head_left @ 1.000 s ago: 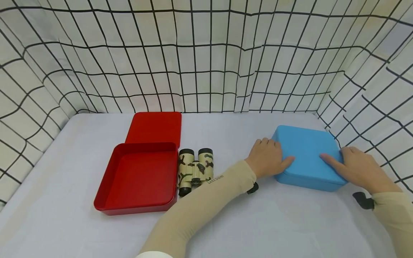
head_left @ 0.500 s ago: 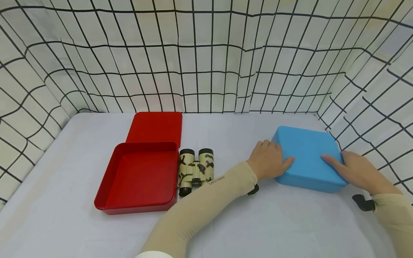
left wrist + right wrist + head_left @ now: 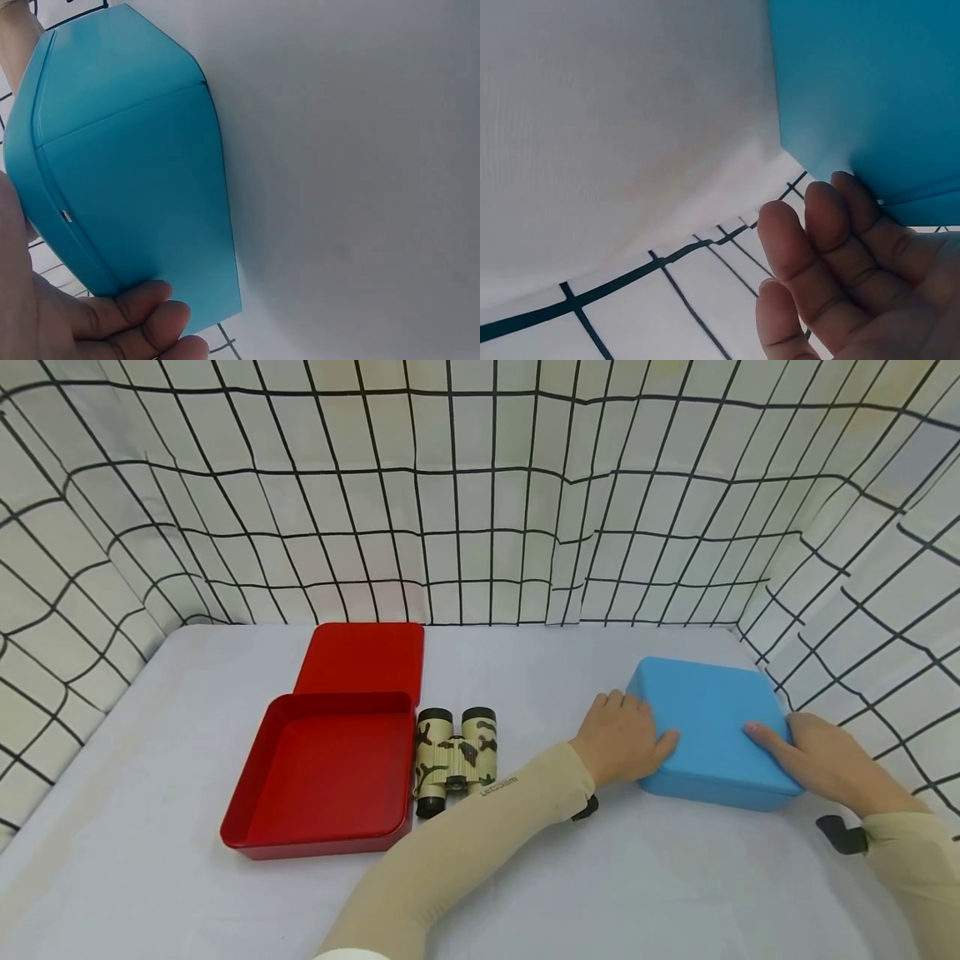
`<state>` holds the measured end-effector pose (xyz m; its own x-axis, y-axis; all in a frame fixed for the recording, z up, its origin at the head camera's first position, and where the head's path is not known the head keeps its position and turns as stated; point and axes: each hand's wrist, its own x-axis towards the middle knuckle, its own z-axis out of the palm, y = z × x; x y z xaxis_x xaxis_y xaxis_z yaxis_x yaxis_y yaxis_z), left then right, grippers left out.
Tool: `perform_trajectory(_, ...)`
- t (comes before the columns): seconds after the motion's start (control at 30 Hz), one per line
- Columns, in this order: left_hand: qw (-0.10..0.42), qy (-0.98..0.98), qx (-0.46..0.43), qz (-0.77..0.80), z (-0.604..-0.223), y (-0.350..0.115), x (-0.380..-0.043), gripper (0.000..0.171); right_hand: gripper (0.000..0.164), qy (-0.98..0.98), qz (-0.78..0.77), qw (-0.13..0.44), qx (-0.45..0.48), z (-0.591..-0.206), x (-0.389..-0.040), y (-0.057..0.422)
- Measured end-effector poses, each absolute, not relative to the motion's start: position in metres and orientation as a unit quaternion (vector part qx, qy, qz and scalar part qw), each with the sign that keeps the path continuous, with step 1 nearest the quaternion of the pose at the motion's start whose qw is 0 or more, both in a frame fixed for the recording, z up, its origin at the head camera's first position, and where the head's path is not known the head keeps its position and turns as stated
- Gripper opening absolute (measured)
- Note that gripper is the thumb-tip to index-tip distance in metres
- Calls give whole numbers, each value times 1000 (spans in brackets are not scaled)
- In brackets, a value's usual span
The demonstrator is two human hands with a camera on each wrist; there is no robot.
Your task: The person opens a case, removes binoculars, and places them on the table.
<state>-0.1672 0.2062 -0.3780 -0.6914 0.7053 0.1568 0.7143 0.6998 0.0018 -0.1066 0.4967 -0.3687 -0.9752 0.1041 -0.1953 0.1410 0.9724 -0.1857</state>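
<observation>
A closed sky-blue box [image 3: 708, 727] with rounded edges sits on the right part of the table between both hands. My left hand [image 3: 618, 735] holds its left side, thumb over the top edge. In the left wrist view, that hand's curled fingertips [image 3: 169, 319] lie against the side wall, below a lid seam with a small slot. My right hand [image 3: 825, 760] holds the opposite side, its thumb on the lid. The right wrist view shows some fingers [image 3: 829, 217] beside the box wall, one of them touching it near the seam.
An open red box [image 3: 322, 777] with its lid [image 3: 363, 656] folded back lies left of centre. Camouflage binoculars [image 3: 456, 756] stand beside it, partly covered by my left forearm. White walls with a black grid [image 3: 491, 531] border the white table [image 3: 150, 760] at back and sides.
Over the last half second the blue box and both hands have shifted very slightly left. The red box and the binoculars stay where they were on the table.
</observation>
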Motion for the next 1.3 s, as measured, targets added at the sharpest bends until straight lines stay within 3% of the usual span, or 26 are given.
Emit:
perform_trajectory(1.0, 89, -926, -367, -5, -381, 178, -156, 49, 87, 999, -16, 31, 1, -370, -106, 466)
perform_trajectory(1.3, 82, -927, -365, -9, -379, 169, -153, 50, 74, 1000, 10, 10, -20, -367, -107, 458)
